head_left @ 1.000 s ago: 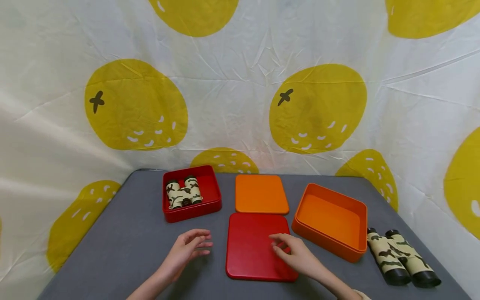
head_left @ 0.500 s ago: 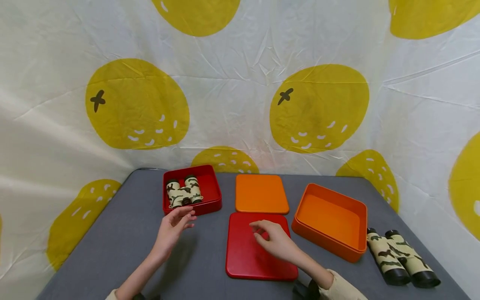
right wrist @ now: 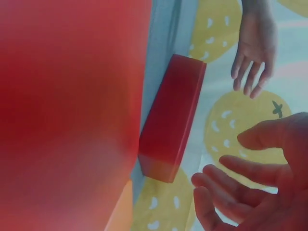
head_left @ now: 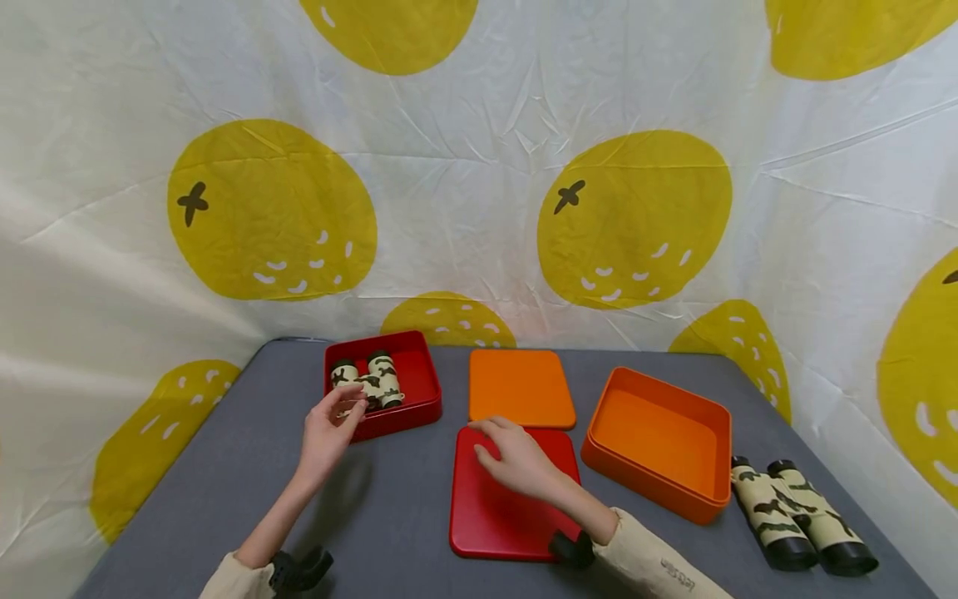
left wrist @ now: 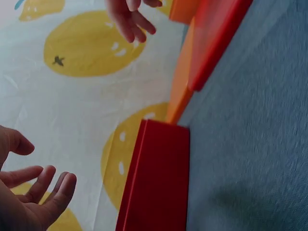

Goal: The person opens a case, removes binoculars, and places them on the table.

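My left hand (head_left: 327, 433) hovers just in front of a shallow red box (head_left: 404, 423), its fingers loosely bent with nothing in them. Inside that box lies a pair of camouflage binoculars (head_left: 387, 378), partly covered by the fingers in the head view. Over a flat red lid (head_left: 479, 520) on the table is my right hand (head_left: 516, 457), raised and holding nothing. In the left wrist view, the fingers of the left hand (left wrist: 36, 199) are spread apart beside the red box (left wrist: 159, 178). The right wrist view shows relaxed, separated fingers on the right hand (right wrist: 255, 185).
Behind the red lid lies an orange lid (head_left: 520, 387). An orange box (head_left: 647, 478) with nothing in it stands to the right. Beyond it, another pair of camouflage binoculars (head_left: 804, 516) lies near the table's right edge. A fruit-print curtain (head_left: 456, 208) hangs behind the grey table (head_left: 202, 491).
My left hand has moved forward and to the left, up to the red box. The right hand has shifted left and forward above the red lid. Boxes, lids and binoculars have stayed put.
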`<state>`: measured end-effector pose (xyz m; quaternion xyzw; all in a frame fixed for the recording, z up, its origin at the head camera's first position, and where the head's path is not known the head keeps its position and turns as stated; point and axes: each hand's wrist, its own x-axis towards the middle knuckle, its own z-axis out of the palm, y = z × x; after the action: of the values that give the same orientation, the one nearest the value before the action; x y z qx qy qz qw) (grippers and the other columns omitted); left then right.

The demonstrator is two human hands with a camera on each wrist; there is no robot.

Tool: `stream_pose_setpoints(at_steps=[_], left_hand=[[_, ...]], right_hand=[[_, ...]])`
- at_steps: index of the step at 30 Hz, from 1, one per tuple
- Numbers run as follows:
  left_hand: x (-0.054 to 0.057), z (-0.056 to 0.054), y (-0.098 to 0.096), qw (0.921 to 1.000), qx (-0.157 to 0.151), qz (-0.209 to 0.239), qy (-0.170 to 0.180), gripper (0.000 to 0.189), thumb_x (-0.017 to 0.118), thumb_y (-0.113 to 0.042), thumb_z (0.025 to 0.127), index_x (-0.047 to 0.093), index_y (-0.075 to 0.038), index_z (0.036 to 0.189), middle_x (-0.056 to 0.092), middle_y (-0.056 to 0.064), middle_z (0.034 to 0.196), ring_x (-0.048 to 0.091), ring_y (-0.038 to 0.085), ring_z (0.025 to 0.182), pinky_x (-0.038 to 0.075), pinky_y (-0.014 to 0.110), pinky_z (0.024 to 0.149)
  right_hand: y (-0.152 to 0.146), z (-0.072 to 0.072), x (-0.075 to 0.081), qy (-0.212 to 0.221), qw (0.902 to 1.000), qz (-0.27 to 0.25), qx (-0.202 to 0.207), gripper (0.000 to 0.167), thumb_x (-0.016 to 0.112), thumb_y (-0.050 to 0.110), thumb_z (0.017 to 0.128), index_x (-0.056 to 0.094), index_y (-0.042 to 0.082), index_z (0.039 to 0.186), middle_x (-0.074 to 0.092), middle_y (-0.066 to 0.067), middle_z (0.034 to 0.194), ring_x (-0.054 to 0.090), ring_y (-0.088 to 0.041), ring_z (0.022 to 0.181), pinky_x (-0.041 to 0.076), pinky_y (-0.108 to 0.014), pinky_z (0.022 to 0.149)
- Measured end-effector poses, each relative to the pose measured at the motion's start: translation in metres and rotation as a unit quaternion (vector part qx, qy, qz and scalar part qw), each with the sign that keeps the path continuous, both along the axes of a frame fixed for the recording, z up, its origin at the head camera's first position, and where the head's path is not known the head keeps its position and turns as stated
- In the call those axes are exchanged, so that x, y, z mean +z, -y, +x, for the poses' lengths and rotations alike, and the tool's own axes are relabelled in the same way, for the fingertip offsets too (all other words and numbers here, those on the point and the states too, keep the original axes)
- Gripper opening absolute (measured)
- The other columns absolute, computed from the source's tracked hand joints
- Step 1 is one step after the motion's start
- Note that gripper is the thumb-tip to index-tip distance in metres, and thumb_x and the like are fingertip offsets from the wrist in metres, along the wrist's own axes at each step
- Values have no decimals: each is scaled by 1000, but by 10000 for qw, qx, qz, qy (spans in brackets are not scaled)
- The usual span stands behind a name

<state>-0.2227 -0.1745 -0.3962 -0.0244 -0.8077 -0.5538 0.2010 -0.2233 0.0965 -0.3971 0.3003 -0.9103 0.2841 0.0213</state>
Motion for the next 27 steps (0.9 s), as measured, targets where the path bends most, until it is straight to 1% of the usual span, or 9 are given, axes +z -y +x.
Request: stream_pose_setpoints(at_steps=[2, 5, 7, 9, 13, 17, 20, 25, 27], left_hand=[[-4, -4, 2, 9990, 81, -393, -204, 25, 57, -11, 86, 60, -4, 110, 63, 16, 102, 60, 5, 83, 50, 17, 68], [-9, -10, 4, 9939, 136, -927, -578, 26, 59, -10, 84, 60, -5, 110, 62, 13, 100, 60, 16, 86, 52, 24, 68], [-12, -15, 6, 9904, 82, -1136, -781, 27, 60, -7, 83, 59, -3, 110, 61, 14, 99, 59, 22, 87, 53, 32, 68], [-14, -20, 8, 9873, 13, -1298, -914, 28, 60, -5, 82, 59, -2, 109, 60, 15, 98, 59, 24, 86, 53, 38, 67], [-16, -29, 12, 9800, -132, -1650, -1107, 29, 60, -5, 81, 58, -1, 109, 58, 17, 100, 59, 29, 86, 51, 44, 67], [-18, -36, 17, 9696, -215, -2146, -1158, 31, 61, -8, 81, 58, -1, 112, 57, 16, 103, 57, 31, 90, 50, 45, 70], [-21, -43, 20, 9593, -225, -2587, -1112, 33, 61, -10, 81, 57, 0, 113, 57, 17, 101, 55, 31, 91, 48, 43, 71], [-25, -52, 26, 9401, -149, -3241, -1043, 36, 64, -14, 79, 59, -1, 112, 57, 16, 97, 50, 24, 84, 44, 36, 65], [-27, -54, 29, 9332, -131, -3437, -1043, 36, 65, -15, 78, 59, -1, 111, 56, 15, 96, 49, 23, 84, 43, 34, 63]], right_hand=[[5, -3, -1, -98, 9999, 93, 108, 37, 56, 21, 86, 53, 8, 121, 55, -6, 117, 54, -19, 104, 50, -33, 83], [12, -8, -4, -298, 9989, 229, 268, 40, 55, 21, 87, 50, 8, 124, 51, -8, 123, 50, -21, 112, 48, -35, 88], [16, -12, -6, -458, 9978, 325, 343, 42, 55, 20, 87, 48, 7, 126, 49, -10, 127, 47, -23, 116, 45, -38, 91], [20, -15, -8, -575, 9967, 401, 398, 43, 56, 20, 87, 47, 7, 127, 47, -10, 130, 45, -24, 119, 43, -40, 94], [27, -21, -12, -780, 9943, 563, 454, 47, 56, 20, 87, 44, 6, 130, 43, -11, 134, 43, -26, 121, 41, -44, 95], [33, -27, -14, -1061, 9895, 863, 466, 49, 55, 23, 87, 41, 7, 132, 40, -11, 138, 42, -25, 122, 43, -46, 91], [38, -30, -16, -1216, 9853, 1092, 501, 52, 54, 25, 88, 39, 8, 134, 37, -10, 140, 41, -25, 124, 43, -46, 89], [46, -35, -21, -1258, 9809, 1386, 534, 55, 53, 28, 88, 36, 10, 137, 31, -8, 144, 34, -25, 129, 41, -47, 89], [47, -37, -23, -1379, 9781, 1461, 545, 55, 53, 29, 88, 35, 10, 137, 31, -8, 144, 34, -26, 129, 40, -47, 88]])
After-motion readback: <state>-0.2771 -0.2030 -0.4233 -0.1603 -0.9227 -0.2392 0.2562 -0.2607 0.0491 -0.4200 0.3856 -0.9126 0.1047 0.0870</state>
